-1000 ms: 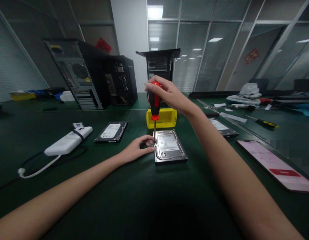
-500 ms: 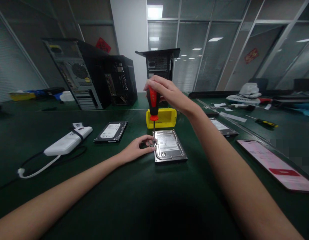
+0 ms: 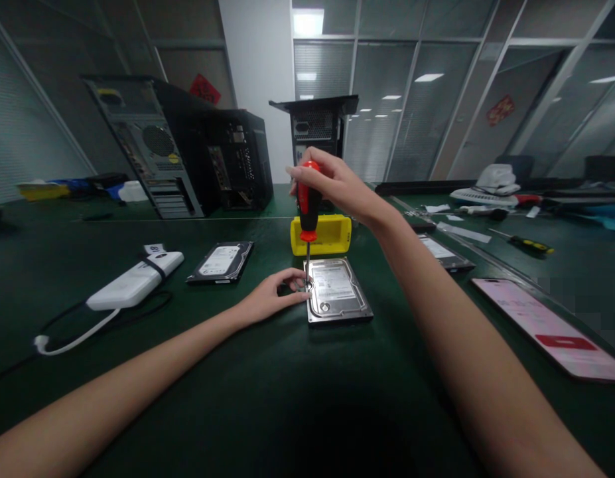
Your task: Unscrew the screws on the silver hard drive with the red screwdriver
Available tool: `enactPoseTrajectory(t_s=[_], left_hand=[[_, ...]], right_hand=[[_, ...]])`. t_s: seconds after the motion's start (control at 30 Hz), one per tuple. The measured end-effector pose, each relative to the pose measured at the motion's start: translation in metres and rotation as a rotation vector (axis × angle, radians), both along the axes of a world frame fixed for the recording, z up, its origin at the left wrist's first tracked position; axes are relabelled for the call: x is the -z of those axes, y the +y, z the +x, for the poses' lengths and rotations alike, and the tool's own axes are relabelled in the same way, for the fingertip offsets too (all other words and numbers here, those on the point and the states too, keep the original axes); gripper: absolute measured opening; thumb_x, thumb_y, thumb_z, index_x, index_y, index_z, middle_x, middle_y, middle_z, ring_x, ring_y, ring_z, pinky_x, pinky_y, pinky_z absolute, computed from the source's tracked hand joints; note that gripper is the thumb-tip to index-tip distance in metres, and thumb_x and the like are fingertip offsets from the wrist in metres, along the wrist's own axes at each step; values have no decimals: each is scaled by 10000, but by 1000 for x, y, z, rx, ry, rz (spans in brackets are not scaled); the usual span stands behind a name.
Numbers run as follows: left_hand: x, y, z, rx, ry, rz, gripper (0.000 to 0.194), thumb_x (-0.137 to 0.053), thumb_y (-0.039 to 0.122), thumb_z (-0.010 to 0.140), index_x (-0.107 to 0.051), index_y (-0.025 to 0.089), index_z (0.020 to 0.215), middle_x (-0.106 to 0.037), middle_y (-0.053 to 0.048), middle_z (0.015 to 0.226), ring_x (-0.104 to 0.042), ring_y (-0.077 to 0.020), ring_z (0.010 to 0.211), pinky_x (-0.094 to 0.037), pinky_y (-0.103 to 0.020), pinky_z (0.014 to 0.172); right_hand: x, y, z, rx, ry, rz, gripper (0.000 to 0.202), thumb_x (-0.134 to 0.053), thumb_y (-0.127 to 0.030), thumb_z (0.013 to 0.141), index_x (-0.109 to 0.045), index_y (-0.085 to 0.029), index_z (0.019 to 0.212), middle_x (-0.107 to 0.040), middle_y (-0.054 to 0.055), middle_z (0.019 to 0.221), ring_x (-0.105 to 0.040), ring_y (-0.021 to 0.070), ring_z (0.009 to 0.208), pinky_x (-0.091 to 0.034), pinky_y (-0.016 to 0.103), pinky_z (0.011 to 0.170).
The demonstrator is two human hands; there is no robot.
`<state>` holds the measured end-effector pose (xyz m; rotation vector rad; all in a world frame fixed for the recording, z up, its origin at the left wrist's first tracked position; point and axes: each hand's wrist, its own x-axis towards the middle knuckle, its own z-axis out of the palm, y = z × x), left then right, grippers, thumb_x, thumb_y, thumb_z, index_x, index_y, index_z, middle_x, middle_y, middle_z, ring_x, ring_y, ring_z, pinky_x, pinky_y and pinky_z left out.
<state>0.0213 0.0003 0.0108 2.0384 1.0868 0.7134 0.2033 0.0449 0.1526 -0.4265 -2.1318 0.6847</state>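
A silver hard drive point(image 3: 337, 292) with a white label lies flat on the green table in front of me. My right hand point(image 3: 327, 179) is closed around the red and black handle of a screwdriver point(image 3: 308, 206), which stands almost upright. Its shaft comes down at the drive's left edge; the exact tip is hard to make out. Beside it, my left hand point(image 3: 277, 292) pinches that same left edge, thumb nearer me and fingers curled close to the shaft. Behind the drive stands a yellow open box point(image 3: 327, 247).
Another hard drive point(image 3: 221, 261) lies to the left, near a white power strip point(image 3: 135, 282) with cables. On the right are a third drive point(image 3: 444, 253), a phone point(image 3: 546, 325) and a yellow-black screwdriver point(image 3: 529, 245). Computer cases point(image 3: 172, 146) stand at the back.
My right hand's fingers have shifted on the handle, its red top now showing between them. The screwdriver leans slightly more to the right. My left hand and the drive have stayed put.
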Motion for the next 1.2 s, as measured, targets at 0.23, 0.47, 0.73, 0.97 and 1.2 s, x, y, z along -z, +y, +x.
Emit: enactPoseTrajectory(t_s=[0.23, 0.47, 0.73, 0.97, 1.2], left_hand=[[-1, -1, 1, -4, 5, -12, 439, -639, 443, 804, -581, 172, 1144, -605, -55, 1015, -545, -202, 922, -425, -330, 815], [-2, -2, 1, -11, 8, -23, 436, -641, 435, 805, -579, 171, 1147, -607, -55, 1033, -544, -203, 925, -422, -329, 816], [0, 0, 0, 1, 2, -12, 434, -635, 454, 805, -583, 184, 1141, -603, -54, 1031, -542, -204, 926, -432, -336, 825], [0, 0, 0, 0, 6, -10, 438, -636, 453, 805, -579, 183, 1144, -602, -50, 1009, -540, -202, 918, -432, -343, 832], [1, 0, 0, -1, 1, 2, 414, -636, 439, 808, -579, 183, 1130, -605, -46, 984, -542, -200, 909, -432, -338, 822]], right_hand=[[3, 1, -2, -17, -12, 43, 263, -478, -456, 907, -474, -195, 940, -559, 6, 805, -580, 135, 765, -485, 290, 733], [6, 7, -3, 14, -45, 170, 287, -466, -491, 906, -490, -226, 1014, -551, 7, 880, -559, 143, 819, -462, 266, 751], [-1, -1, -1, 34, -43, 176, 320, -318, -378, 980, -547, -159, 1023, -571, 19, 878, -535, 125, 843, -450, 272, 811], [-1, 3, 2, -15, -19, 165, 340, -408, -419, 946, -566, -137, 1050, -598, 48, 921, -556, 128, 882, -455, 254, 791], [0, 6, 0, 31, 14, 192, 307, -507, -457, 887, -580, -162, 937, -571, 16, 834, -546, 123, 834, -445, 261, 786]])
